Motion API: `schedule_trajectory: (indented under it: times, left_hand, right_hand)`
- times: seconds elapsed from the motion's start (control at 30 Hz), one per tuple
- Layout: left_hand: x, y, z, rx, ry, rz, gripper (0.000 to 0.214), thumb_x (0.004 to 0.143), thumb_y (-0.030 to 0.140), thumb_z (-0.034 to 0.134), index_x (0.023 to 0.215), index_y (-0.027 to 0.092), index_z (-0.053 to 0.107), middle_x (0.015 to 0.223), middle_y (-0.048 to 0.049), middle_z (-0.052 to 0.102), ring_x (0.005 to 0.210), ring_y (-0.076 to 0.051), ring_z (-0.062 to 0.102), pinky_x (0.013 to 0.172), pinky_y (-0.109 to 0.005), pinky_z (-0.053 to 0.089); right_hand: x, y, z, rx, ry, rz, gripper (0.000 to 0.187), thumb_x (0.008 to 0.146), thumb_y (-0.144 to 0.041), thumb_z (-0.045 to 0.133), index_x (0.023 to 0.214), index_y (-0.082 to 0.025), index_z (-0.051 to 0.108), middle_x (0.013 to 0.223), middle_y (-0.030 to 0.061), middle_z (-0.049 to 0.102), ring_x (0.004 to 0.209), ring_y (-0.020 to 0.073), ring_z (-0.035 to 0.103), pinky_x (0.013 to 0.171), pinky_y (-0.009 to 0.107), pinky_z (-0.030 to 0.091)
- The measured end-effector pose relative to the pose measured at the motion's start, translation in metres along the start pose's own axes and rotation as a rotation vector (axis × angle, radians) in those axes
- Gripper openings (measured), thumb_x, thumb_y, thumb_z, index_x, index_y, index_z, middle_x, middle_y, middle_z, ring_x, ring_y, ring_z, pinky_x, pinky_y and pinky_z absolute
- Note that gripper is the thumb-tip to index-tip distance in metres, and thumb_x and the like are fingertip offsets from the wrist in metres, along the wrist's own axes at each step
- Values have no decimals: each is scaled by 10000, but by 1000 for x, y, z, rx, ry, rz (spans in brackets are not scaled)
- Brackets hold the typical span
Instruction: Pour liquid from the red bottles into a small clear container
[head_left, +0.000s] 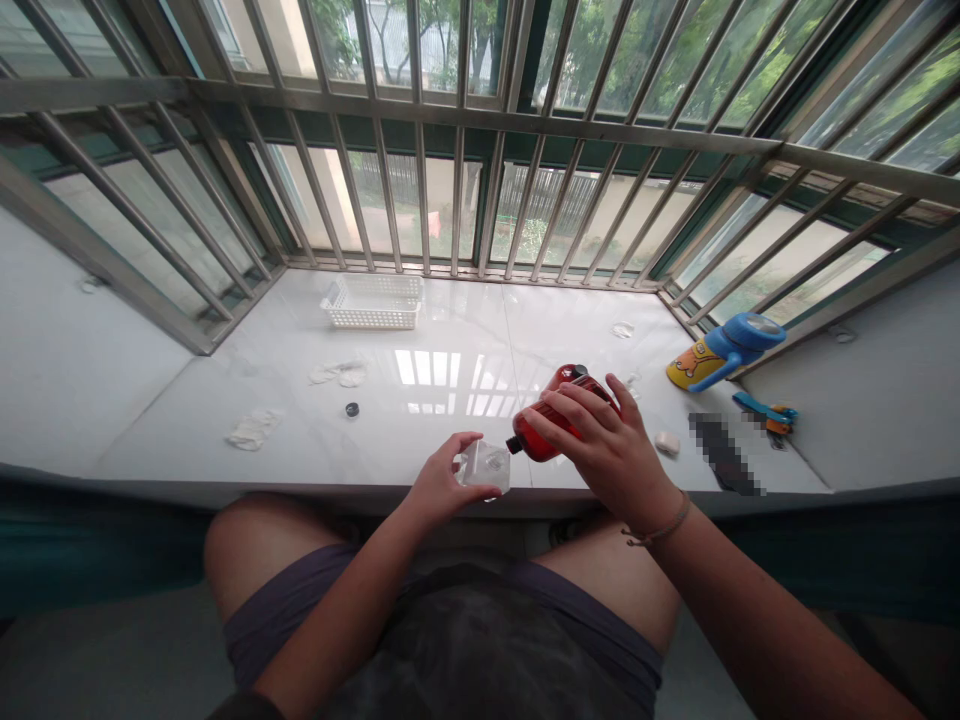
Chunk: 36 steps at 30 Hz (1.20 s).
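My left hand (442, 478) grips a small clear cup (486, 468) between thumb and fingers at the front edge of the white sill. In my right hand (600, 430) is a red bottle (541, 434), tipped so that its black neck points down and left at the cup's mouth. Whether any liquid is flowing cannot be made out. Just behind the held bottle, partly hidden by it, shows another red bottle (559, 376) with a black top. A small black bottle cap (352, 410) lies on the sill, left of the cup.
A white perforated basket (373, 304) sits at the back left. Crumpled white tissues (255, 430) lie on the left. Along the right are a blue and yellow flask (720, 352), a small white lump (667, 443), a blurred dark object (724, 452) and a blue-orange strap (769, 412). Metal bars (457, 125) enclose the sill.
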<state>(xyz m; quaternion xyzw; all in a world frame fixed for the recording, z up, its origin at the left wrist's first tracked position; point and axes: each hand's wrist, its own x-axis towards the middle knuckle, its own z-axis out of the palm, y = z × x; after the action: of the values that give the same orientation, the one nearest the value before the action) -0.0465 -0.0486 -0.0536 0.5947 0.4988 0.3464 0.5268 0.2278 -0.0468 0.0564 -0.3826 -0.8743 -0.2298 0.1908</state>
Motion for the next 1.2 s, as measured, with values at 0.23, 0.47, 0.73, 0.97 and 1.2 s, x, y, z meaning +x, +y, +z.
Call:
schedule_trajectory:
  times: [0.23, 0.47, 0.73, 0.97, 1.2]
  left_hand:
    - [1, 1, 1, -8, 4, -9, 811, 633, 312, 998, 1361, 276, 643, 1406, -66, 706, 1346, -334, 646, 1025, -422, 586]
    - [1, -2, 1, -22, 1, -14, 808, 637, 317, 999, 1361, 276, 642, 1385, -68, 708, 1361, -339, 630, 1040, -435, 574]
    - [1, -1, 1, -28, -3, -21, 810, 637, 312, 998, 1359, 269, 634, 1392, -69, 702, 1344, -334, 643, 1033, -425, 586]
    - [2, 2, 2, -35, 1, -29, 802, 626, 297, 996, 1345, 268, 641, 1381, -72, 709, 1354, -340, 641, 1053, -447, 574]
    - [3, 4, 2, -52, 0, -14, 804, 615, 302, 999, 1335, 264, 644, 1339, -74, 723, 1326, -334, 658, 1025, -431, 586]
  right_hand:
    - [4, 2, -2, -33, 27, -35, 487, 1037, -101, 626, 1458, -345, 630, 1453, 30, 714, 1405, 261, 604, 1358, 614, 221]
    - [8, 3, -5, -46, 33, -63, 468, 1046, -122, 636, 1456, -348, 628, 1434, 22, 728, 1413, 252, 603, 1360, 611, 213]
    - [8, 4, -6, -42, 20, -83, 483, 1039, -110, 645, 1466, -336, 629, 1448, 38, 718, 1420, 268, 600, 1353, 638, 223]
    - [11, 4, -8, -73, 12, -104, 447, 1050, -125, 639, 1444, -337, 638, 1444, 28, 722, 1418, 257, 603, 1364, 631, 206]
    - [14, 4, -11, -89, 19, -121, 445, 1045, -125, 642, 1438, -334, 638, 1435, 27, 729, 1409, 253, 611, 1366, 633, 214]
